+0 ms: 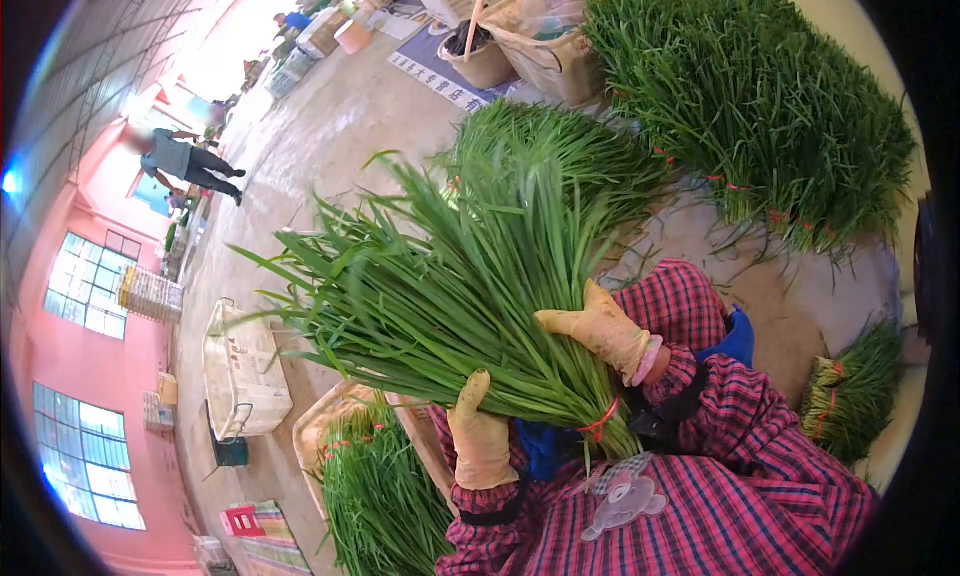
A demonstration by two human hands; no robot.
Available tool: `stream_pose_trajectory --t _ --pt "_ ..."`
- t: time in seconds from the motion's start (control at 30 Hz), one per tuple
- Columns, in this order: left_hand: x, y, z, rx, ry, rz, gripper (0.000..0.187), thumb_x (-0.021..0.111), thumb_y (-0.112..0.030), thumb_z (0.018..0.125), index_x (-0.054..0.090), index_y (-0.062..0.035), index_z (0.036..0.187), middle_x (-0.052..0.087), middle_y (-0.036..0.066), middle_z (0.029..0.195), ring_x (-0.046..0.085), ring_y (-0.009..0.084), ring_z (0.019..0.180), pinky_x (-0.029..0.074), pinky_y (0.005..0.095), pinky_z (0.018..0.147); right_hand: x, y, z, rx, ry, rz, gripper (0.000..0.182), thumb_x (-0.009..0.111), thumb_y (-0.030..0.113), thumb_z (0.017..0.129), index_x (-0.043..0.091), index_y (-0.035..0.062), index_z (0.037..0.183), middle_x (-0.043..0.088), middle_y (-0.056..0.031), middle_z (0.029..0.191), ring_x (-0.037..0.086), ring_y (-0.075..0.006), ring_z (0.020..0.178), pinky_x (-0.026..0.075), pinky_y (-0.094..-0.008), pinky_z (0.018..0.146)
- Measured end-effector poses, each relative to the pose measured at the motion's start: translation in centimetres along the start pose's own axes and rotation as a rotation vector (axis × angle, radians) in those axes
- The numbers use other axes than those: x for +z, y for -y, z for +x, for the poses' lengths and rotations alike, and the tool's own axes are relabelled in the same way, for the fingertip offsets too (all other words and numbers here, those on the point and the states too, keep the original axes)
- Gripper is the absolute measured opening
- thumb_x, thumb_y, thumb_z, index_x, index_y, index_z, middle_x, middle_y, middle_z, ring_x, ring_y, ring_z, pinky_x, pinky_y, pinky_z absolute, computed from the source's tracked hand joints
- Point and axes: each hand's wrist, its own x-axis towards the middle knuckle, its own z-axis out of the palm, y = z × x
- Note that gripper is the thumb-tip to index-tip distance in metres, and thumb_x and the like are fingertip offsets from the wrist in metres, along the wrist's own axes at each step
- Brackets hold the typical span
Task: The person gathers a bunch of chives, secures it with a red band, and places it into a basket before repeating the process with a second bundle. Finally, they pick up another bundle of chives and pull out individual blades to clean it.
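A big bunch of garlic chives (450, 296) lies across my lap, its long green leaves fanned out away from me. Near the pale stem ends, a red band (602, 422) is wrapped around it. My left hand (482, 434), in a yellowish glove, grips the bunch from the left side with the thumb up. On the other side my right hand (608, 336), gloved alike, is closed over the stems above the band. The fingers beneath the leaves are hidden.
Tied chives fill a crate (310, 441) at lower left. A large chive pile (750, 106) stands at upper right, with a smaller heap (560, 156) in front. A small bundle (850, 391) lies right. A white crate (245, 371), bucket (482, 61) and distant person (185, 159) are beyond.
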Motion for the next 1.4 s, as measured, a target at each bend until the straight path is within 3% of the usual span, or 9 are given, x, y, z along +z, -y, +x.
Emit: stream_pose_trajectory --t 0.13,0.5,0.6,0.67,0.7,0.77,0.8,0.93,1.4 --pt "-1.4 0.7 0.6 -0.119 0.018 -0.051 0.038 0.063 -0.009 0.088 0.058 0.0043 0.123 0.062 0.013 0.121 0.061 0.0256 0.108 0.048 0.0399 0.098 -0.8 -1.0 0.2 0.160 0.015 0.102 0.058 0.074 0.011 0.086 0.047 -0.0029 0.135 0.064 -0.0121 0.118 0.063 -0.0187 0.104 0.052 -0.0316 0.089" --pt "-2.0 1.4 1.0 -0.101 0.017 -0.040 0.032 0.063 -0.006 0.092 0.060 0.0039 0.122 0.063 0.010 0.121 0.062 0.0225 0.107 0.049 0.0363 0.097 -1.5 -2.1 0.6 0.040 0.044 0.001 0.067 0.074 0.018 0.087 0.041 -0.0013 0.141 0.061 -0.0140 0.125 0.059 -0.0214 0.113 0.047 -0.0346 0.099" --pt "-2.3 1.8 1.1 -0.058 -0.005 0.071 0.046 0.064 -0.017 0.090 0.055 0.0002 0.131 0.059 0.011 0.128 0.058 0.0278 0.115 0.045 0.0417 0.104 -0.4 0.2 0.3 -0.086 -0.113 -0.200 0.071 0.077 0.020 0.085 0.041 -0.0009 0.142 0.060 -0.0139 0.129 0.057 -0.0239 0.119 0.043 -0.0365 0.104" --pt "-2.7 2.0 1.1 -0.064 -0.027 0.117 0.046 0.065 -0.017 0.090 0.054 0.0006 0.132 0.060 0.012 0.128 0.058 0.0275 0.115 0.046 0.0420 0.104 0.5 0.9 0.6 -0.730 -0.465 -0.454 0.064 0.079 0.020 0.080 0.053 0.0051 0.136 0.062 -0.0112 0.126 0.056 -0.0261 0.118 0.041 -0.0380 0.104" --pt "-2.6 2.1 1.1 -0.068 -0.027 0.116 0.046 0.065 -0.017 0.090 0.054 0.0006 0.132 0.060 0.012 0.128 0.058 0.0275 0.115 0.046 0.0420 0.104 0.7 1.9 0.3 -0.728 -0.467 -0.457 0.064 0.079 0.020 0.080 0.053 0.0051 0.136 0.062 -0.0112 0.126 0.056 -0.0261 0.118 0.041 -0.0380 0.104" --pt "-2.3 2.1 1.1 -0.045 0.016 0.112 0.045 0.065 -0.017 0.091 0.054 0.0011 0.131 0.060 0.012 0.128 0.058 0.0262 0.116 0.046 0.0417 0.104 1.4 5.0 -0.6 -0.926 -0.208 -0.810 0.054 0.080 0.019 0.074 0.065 0.0131 0.125 0.063 -0.0071 0.117 0.056 -0.0268 0.113 0.042 -0.0392 0.100" --pt "-2.1 2.0 1.1 -0.047 0.019 0.110 0.045 0.065 -0.017 0.091 0.054 0.0011 0.131 0.060 0.012 0.128 0.058 0.0262 0.116 0.046 0.0417 0.104 2.3 5.9 -0.3 -1.002 -0.142 -0.816 0.040 0.079 0.019 0.072 0.072 0.0180 0.111 0.063 -0.0041 0.108 0.057 -0.0264 0.102 0.045 -0.0397 0.090" --pt "-1.5 1.9 0.7 -0.014 0.042 0.081 0.043 0.062 -0.018 0.094 0.054 0.0019 0.131 0.060 0.012 0.129 0.058 0.0255 0.116 0.047 0.0404 0.102 4.1 6.2 1.7 -1.018 0.003 -0.815 0.028 0.078 0.018 0.075 0.074 0.0188 0.103 0.063 -0.0027 0.099 0.058 -0.0259 0.093 0.046 -0.0406 0.082" --pt "-0.9 1.8 0.6 0.000 0.004 0.087 0.049 0.062 -0.013 0.089 0.050 0.0013 0.134 0.058 0.012 0.128 0.059 0.0265 0.115 0.048 0.0420 0.101 4.3 5.5 3.4 -0.923 0.161 -0.960 0.026 0.074 0.024 0.075 0.074 0.0138 0.099 0.063 -0.0094 0.097 0.060 -0.0314 0.091 0.048 -0.0435 0.082"
